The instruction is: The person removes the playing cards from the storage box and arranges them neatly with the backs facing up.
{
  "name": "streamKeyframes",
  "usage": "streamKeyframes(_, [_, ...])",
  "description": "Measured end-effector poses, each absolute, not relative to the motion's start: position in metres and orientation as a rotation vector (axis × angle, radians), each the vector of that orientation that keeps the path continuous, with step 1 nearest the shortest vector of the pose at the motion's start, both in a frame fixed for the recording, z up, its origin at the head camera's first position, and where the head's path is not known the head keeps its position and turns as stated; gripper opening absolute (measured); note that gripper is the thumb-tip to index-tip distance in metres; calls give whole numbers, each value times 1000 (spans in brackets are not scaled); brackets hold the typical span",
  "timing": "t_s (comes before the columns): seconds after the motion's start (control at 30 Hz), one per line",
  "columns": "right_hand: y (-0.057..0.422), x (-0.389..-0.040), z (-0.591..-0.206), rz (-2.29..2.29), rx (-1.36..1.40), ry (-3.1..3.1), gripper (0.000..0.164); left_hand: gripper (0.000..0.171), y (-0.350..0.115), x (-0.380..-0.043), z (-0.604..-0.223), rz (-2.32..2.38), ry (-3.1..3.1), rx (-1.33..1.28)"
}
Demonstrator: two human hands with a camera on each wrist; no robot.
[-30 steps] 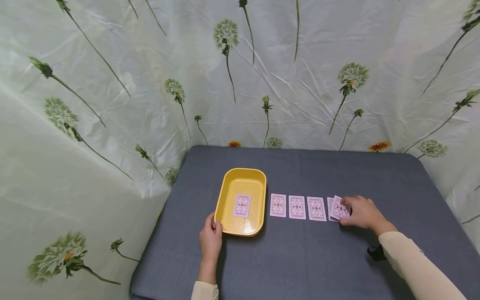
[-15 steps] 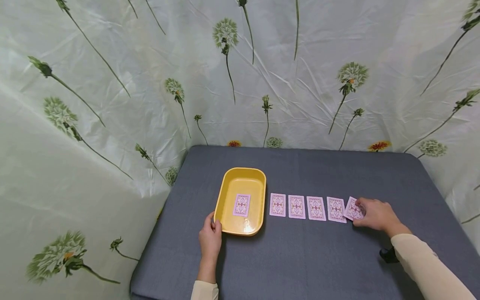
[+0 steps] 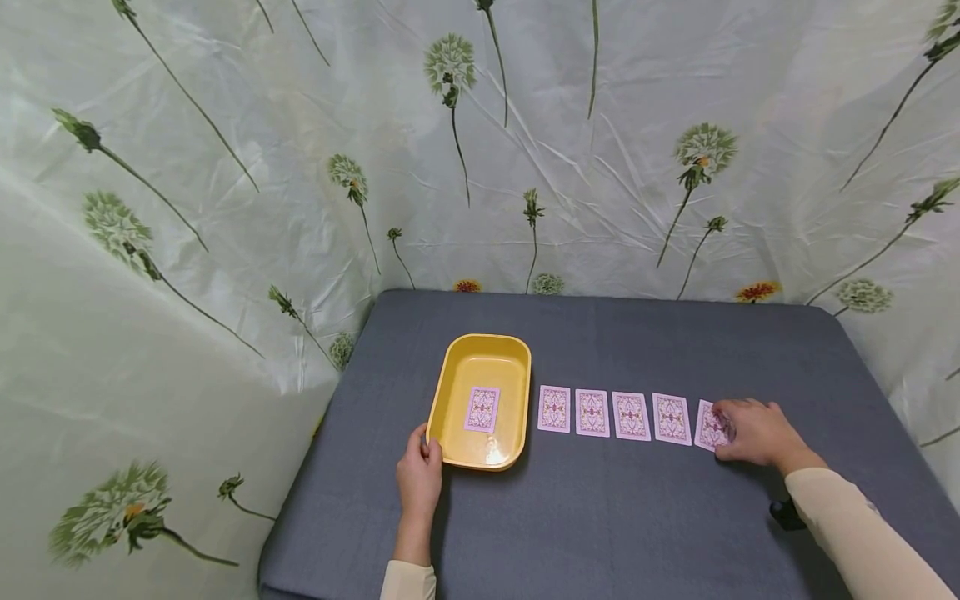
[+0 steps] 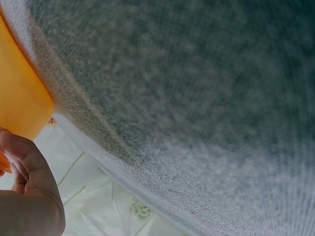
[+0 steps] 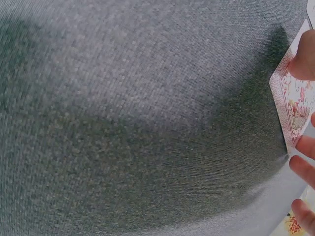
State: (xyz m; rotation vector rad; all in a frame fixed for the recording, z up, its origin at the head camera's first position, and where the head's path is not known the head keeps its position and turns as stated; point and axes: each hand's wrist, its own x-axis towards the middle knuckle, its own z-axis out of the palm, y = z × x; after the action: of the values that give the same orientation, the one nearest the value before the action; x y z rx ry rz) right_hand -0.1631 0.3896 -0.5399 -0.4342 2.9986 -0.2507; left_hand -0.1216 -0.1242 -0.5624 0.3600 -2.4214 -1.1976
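My left hand (image 3: pixel 420 477) grips the near left corner of a yellow plastic tray (image 3: pixel 522 400), thumb over the rim. In the left wrist view the thumb and curled fingers (image 4: pixel 34 167) meet the tray's orange-looking wall (image 4: pixel 22 93). One pink-patterned playing card (image 3: pixel 482 409) lies back up inside the tray. At the right end of a row of cards, my right hand (image 3: pixel 761 433) holds another playing card (image 3: pixel 709 427) by its edges, low at the cloth. The right wrist view has the thumb on that card (image 5: pixel 295 101) and fingertips along its far edge; the hand hides its right side.
Several face-down cards stand in a row right of the tray, from the nearest card (image 3: pixel 554 409) to the card (image 3: pixel 671 419) beside my right hand. Grey cloth (image 3: pixel 600 525) covers the table. A white flowered curtain (image 3: pixel 570 150) hangs behind and at the left.
My right hand has moved right with its card, off the neighbouring card it overlapped, and the card has turned straighter into line with the row. The left hand and tray stay put.
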Motion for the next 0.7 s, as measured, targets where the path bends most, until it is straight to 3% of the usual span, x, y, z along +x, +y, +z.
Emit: streamKeyframes(0.7, [390,-165,-538,-143,-458,2958,56,27,-125,-122,-563,-1196,-2441,387])
